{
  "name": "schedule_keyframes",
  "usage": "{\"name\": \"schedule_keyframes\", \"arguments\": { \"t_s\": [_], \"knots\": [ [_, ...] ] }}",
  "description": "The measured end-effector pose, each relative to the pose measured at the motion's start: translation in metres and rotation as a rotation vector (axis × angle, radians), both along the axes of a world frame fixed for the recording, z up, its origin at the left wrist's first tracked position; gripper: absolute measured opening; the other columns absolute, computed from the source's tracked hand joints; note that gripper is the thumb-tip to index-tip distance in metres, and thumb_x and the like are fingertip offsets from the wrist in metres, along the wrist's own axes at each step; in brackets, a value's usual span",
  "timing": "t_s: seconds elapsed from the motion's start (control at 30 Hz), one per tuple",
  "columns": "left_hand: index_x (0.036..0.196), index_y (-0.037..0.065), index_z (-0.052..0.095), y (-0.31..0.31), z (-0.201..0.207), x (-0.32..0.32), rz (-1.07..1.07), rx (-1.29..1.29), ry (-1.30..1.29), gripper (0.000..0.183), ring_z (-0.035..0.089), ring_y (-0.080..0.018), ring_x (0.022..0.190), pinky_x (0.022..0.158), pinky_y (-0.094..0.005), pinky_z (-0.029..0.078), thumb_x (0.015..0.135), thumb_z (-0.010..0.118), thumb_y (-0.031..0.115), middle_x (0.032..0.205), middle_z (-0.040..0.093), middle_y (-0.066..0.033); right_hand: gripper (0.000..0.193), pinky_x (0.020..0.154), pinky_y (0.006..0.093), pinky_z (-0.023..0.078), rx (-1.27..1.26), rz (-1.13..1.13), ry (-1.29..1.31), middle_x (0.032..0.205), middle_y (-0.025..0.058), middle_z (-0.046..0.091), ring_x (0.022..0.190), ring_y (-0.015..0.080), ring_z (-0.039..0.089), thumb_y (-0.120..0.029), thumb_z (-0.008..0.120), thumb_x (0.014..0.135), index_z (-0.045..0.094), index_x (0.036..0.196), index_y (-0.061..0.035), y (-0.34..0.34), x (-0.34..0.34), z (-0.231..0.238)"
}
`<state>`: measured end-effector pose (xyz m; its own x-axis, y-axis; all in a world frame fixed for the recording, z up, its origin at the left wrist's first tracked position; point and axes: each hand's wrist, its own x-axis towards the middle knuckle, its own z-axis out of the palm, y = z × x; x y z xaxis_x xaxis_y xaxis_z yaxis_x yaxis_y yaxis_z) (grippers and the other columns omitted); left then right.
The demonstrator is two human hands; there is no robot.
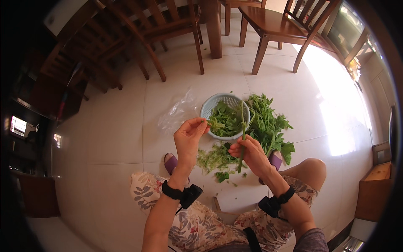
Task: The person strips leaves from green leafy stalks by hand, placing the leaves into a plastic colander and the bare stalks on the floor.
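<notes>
My left hand [189,136] is closed in a pinch, with a small pale green leafy piece [215,125] at its fingertips, near the left rim of a grey-blue plastic basket [228,99]. Torn green leaves [226,117] lie inside the basket. In my right hand [252,154] a long green stem [243,133] is gripped between thumb and fingers, standing nearly upright in front of the basket's right side. A heap of leafy green stalks [270,124] rests on the floor right of the basket. Below the hands lie thin stringy peelings [216,158].
A crumpled clear plastic bag [179,110] lies left of the basket. Purple slippers [171,163] are on my feet, either side of the peelings. Wooden chairs [275,23] and a table leg [215,38] stand at the far side. Sunlight falls on the tiles at right.
</notes>
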<state>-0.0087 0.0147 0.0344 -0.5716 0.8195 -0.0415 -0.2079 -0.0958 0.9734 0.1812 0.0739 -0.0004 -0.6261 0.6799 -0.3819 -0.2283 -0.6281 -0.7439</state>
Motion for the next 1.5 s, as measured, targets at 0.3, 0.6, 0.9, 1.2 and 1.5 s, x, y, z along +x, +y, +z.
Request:
{"name": "schedule_keyframes", "arguments": {
  "t_s": [0.3, 0.6, 0.9, 1.2, 1.5],
  "knots": [
    [0.095, -0.002, 0.065, -0.009, 0.003, 0.034, -0.062, 0.034, 0.319, 0.012, 0.065, -0.0126, 0.086, 0.076, -0.0238, 0.052, 0.083, 0.064, -0.002, 0.095, 0.068, -0.0083, 0.017, 0.047, 0.0151, 0.031, -0.405, -0.067, 0.231, 0.089, 0.0062, 0.059, 0.047, -0.0005, 0.031, -0.009, 0.059, 0.090, 0.054, 0.104, -0.0001, 0.002, -0.006, 0.023],
    [0.092, 0.002, 0.067, -0.007, 0.004, 0.047, -0.141, 0.204, 0.853, 0.017, 0.066, -0.0156, 0.079, 0.070, -0.0249, 0.053, 0.076, 0.069, -0.004, 0.092, 0.068, -0.0082, 0.019, 0.055, 0.0171, 0.038, -0.232, -0.019, 0.208, 0.092, 0.0019, 0.063, 0.060, 0.0032, 0.045, -0.019, 0.065, 0.088, 0.064, 0.099, -0.0028, 0.003, 0.000, 0.014],
    [0.094, 0.003, 0.066, -0.009, 0.005, 0.039, -0.197, 0.198, 1.065, 0.020, 0.066, -0.0217, 0.074, 0.063, -0.0290, 0.054, 0.076, 0.070, 0.001, 0.089, 0.066, -0.0088, 0.019, 0.055, 0.0190, 0.042, -0.045, -0.012, -0.002, 0.081, 0.0026, 0.063, 0.056, 0.0022, 0.043, -0.019, 0.063, 0.089, 0.063, 0.097, -0.0018, 0.012, 0.009, 0.015],
    [0.096, 0.002, 0.061, -0.009, -0.002, 0.037, -0.237, 0.248, 1.240, 0.022, 0.065, -0.0237, 0.071, 0.061, -0.0300, 0.054, 0.075, 0.069, 0.000, 0.088, 0.064, -0.0089, 0.022, 0.058, 0.0177, 0.047, 0.011, 0.027, -0.056, 0.089, 0.0068, 0.065, 0.067, 0.0056, 0.056, -0.019, 0.063, 0.089, 0.063, 0.097, 0.0015, 0.013, 0.010, 0.009],
    [0.094, 0.003, 0.056, -0.009, -0.002, 0.036, -0.343, 0.209, 1.270, 0.019, 0.059, -0.0226, 0.067, 0.057, -0.0313, 0.050, 0.078, 0.065, 0.000, 0.082, 0.057, -0.0080, 0.020, 0.058, 0.0197, 0.050, 0.047, 0.067, -0.064, 0.088, 0.0038, 0.064, 0.071, 0.0063, 0.058, -0.018, 0.065, 0.088, 0.064, 0.096, 0.0006, 0.012, 0.009, 0.009]
  ]
}}
